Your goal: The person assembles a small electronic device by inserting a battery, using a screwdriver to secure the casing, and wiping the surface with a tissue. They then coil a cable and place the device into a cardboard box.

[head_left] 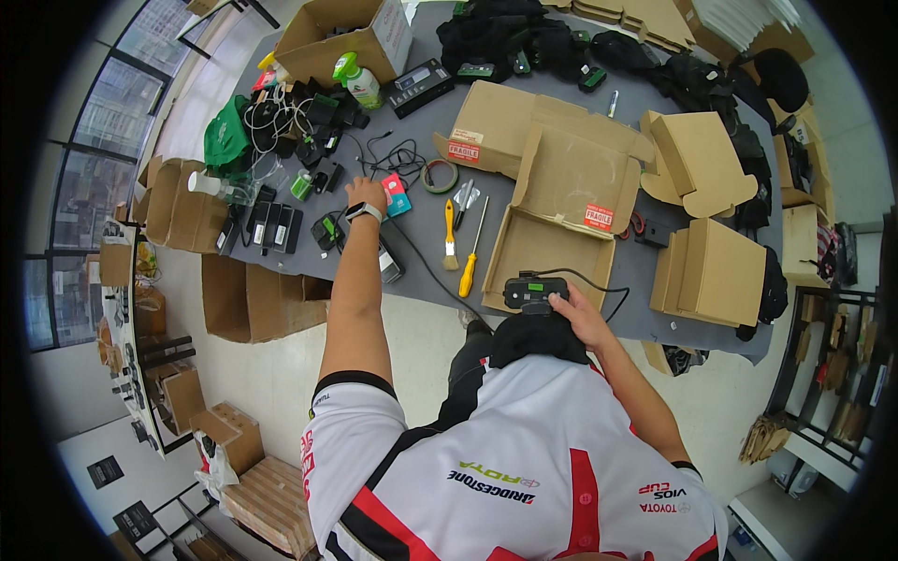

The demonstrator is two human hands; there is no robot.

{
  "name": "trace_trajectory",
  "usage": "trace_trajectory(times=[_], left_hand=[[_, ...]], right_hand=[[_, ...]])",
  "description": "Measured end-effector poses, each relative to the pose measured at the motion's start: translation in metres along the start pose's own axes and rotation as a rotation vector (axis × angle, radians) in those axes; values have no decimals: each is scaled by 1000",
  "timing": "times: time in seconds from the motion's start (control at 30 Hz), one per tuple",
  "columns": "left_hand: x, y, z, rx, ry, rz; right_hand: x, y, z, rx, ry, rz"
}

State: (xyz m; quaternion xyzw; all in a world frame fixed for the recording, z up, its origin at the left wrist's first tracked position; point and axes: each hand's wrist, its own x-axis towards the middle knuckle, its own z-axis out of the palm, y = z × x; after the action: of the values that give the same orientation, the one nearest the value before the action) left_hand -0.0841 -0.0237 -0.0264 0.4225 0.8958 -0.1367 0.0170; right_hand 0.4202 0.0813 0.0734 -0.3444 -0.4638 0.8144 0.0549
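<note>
The black device [535,294] sits in the right grip [585,323], clamped with the thumb on top and the fingers mostly hidden; its long axis runs crosswise, right end at the thumb. That forearm angles inward. The left arm reaches straight ahead, the left grip [367,194] palm down beside tangled black cable [400,157]; whether it's closed on anything, I can't tell. Left of the right grip, 2 yellow-handled tools, a slim-shafted screwdriver [467,276] and a bristle brush [450,234], lie on the grey counter [638,323].

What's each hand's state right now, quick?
Left hand: beside the pink-and-teal card; open or closed, can't tell.
Right hand: holding the black cabled electronic device.
</note>
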Motion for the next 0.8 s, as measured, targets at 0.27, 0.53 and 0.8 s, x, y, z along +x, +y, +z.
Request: trace_trajectory(times=[0.27, 0.53, 0.8], left_hand=[[39, -46, 36, -893, 22, -313], [30, -11, 34, -865, -17, -76], [4, 31, 19, -1707, -529, -187]], right_hand=[[2, 15, -6, 75, 44, 41], [10, 11, -5, 13, 35, 35], [1, 15, -10, 55, 40, 40]])
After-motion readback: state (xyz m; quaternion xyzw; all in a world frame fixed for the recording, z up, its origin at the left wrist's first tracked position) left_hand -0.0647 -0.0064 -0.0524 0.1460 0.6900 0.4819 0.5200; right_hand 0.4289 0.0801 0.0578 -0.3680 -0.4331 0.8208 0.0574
